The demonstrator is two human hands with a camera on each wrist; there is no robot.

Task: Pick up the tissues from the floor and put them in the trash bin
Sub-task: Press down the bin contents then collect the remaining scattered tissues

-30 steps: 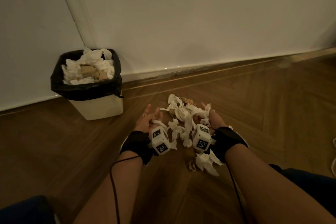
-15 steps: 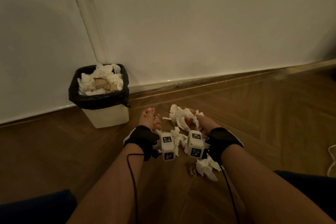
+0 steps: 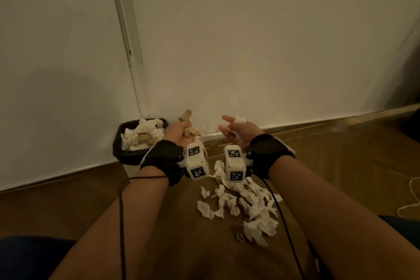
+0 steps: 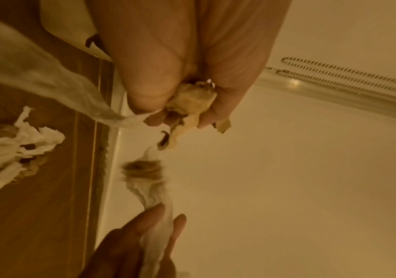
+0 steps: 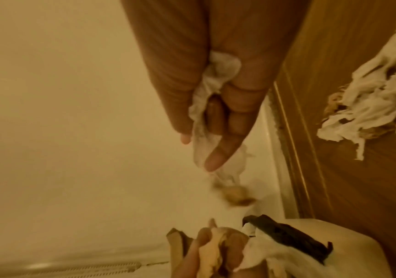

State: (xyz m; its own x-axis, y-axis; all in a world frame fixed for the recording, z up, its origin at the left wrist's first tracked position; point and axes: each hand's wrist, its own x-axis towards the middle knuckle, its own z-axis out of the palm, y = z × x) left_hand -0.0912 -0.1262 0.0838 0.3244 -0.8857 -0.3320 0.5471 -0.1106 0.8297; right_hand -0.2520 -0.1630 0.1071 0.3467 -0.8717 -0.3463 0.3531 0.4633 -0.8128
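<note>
Left grip: left hand (image 3: 179, 130) curls round a crumpled brownish wad (image 4: 190, 102), raised beside the trash bin (image 3: 127, 154).
Right grip: right hand (image 3: 238, 129) pinches a white tissue (image 5: 213, 79), also lifted.
Progress: bin looks heaped to its rim; neither handful dropped yet; many tissues (image 3: 245, 204) remain on the floor (image 3: 68, 207) near the wall's foot.
Look: torn, crumpled white scraps, a few stained brown.
</note>
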